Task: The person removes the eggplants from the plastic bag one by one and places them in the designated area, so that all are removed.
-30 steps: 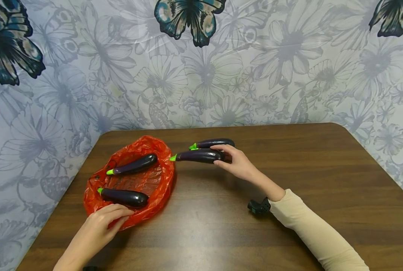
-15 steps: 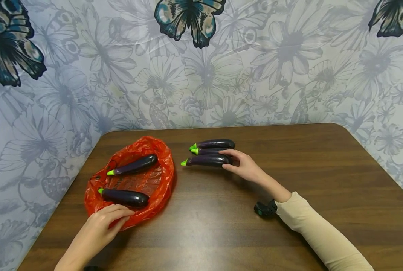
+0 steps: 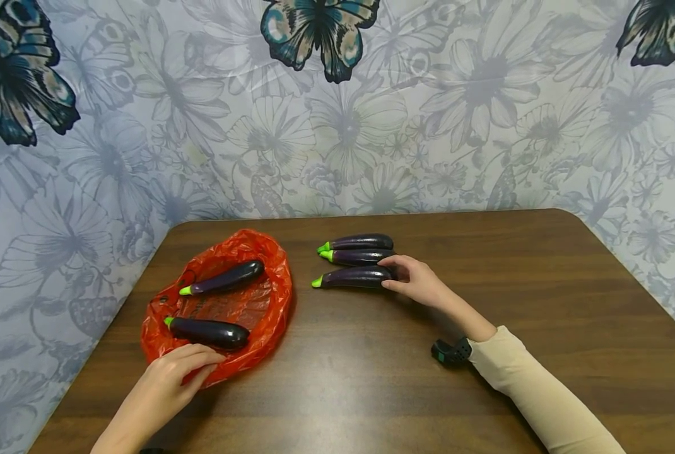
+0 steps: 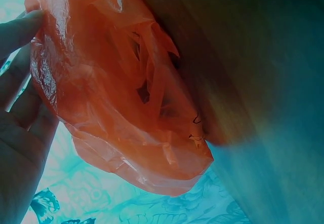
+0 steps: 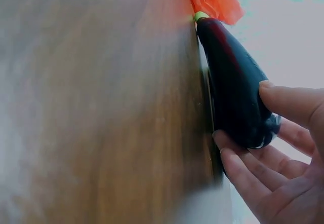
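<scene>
My left hand [image 3: 170, 381] pinches the near rim of a red plastic bag [image 3: 277, 309], which stands wide with its edge rolled back. In the left wrist view the thumb and fingers lie on either side of the bag's film [image 4: 101, 92]. Inside the bag are two dark purple eggplants, a far one [image 3: 229, 277] and a near one [image 3: 209, 332]. Right of the bag, my right hand [image 3: 419, 284] grips the blunt end of another eggplant [image 3: 349, 277], its green tip towards the bag. The right wrist view has thumb and fingers around this eggplant [image 5: 233, 77], low along the tabletop.
Just beyond the gripped eggplant, two more eggplants, a middle one [image 3: 357, 257] and a back one [image 3: 363, 241], lie side by side on the brown wooden table [image 3: 337, 391]. A flowered wall [image 3: 349, 145] with butterflies rises behind the table. A black band [image 3: 451, 352] sits at the right wrist.
My right hand has drawn its eggplant nearer and slightly right, apart from the two behind it, uncovering the middle one. My left hand and the bag have stayed put.
</scene>
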Tool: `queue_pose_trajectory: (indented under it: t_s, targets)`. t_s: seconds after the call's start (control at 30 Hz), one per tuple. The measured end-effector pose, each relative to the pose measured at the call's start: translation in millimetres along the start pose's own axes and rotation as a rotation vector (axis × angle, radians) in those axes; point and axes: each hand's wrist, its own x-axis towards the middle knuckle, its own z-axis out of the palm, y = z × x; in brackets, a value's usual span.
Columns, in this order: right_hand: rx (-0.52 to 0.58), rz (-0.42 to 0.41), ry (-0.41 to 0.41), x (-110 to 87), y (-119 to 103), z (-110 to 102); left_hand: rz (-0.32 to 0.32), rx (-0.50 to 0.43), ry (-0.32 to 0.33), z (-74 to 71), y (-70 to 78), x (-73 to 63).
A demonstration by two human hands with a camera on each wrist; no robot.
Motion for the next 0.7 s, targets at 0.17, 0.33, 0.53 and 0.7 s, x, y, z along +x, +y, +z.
queue_pose_trajectory:
  t_s: [0.17,0.33,0.53,0.7]
  targets:
    - [-0.034,0.009,0.013,-3.2,3.3,-0.6,-0.012,-0.009,-0.009,0.3,0.1,-0.3]
    - [-0.047,0.009,0.001,-4.6,6.5,-0.9,-0.013,-0.015,-0.01,0.2,0.2,-0.6]
    - [-0.078,0.011,0.001,-5.5,7.4,-1.1,-0.015,-0.014,-0.009,-0.2,0.8,-0.6]
    - [-0.111,0.018,0.009,-5.7,6.9,-2.4,-0.019,-0.01,-0.014,-1.2,2.4,0.4]
